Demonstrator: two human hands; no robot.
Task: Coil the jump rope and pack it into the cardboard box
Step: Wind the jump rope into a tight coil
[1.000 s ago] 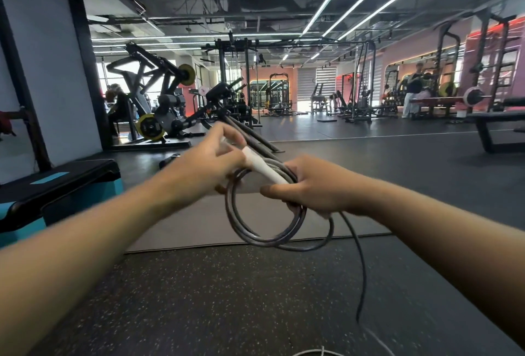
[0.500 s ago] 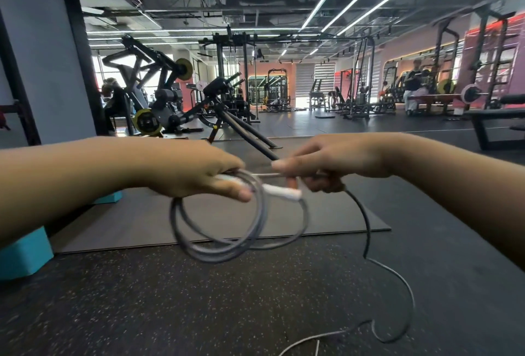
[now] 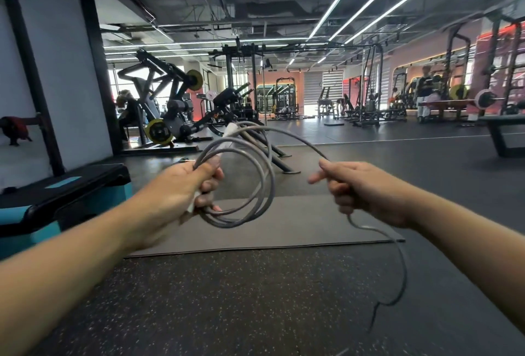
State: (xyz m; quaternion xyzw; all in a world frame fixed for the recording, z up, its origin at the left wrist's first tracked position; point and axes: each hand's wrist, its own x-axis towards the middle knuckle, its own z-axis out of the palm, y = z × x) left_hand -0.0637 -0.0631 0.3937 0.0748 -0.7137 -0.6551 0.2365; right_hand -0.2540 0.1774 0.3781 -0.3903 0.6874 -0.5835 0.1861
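A grey jump rope (image 3: 257, 182) with a white handle (image 3: 230, 129) hangs in several loops in front of me. My left hand (image 3: 181, 194) grips the loops together with the handle, whose upper end sticks up past the coil. From the top of the coil the rope arcs right into my right hand (image 3: 366, 189), which is closed on the strand. Below that hand the free rope (image 3: 397, 270) trails down toward the floor at the lower right. No cardboard box is in view.
I stand on speckled black gym flooring with a grey mat (image 3: 284, 228) ahead. A black and teal bench (image 3: 56, 199) sits at the left. Weight machines (image 3: 170, 111) and racks fill the background, and a person (image 3: 424, 94) stands far right.
My hands have moved apart. The coil turned upright and gained a loop in my left hand, and my right hand slid along the rope to the right, drawing up the trailing end.
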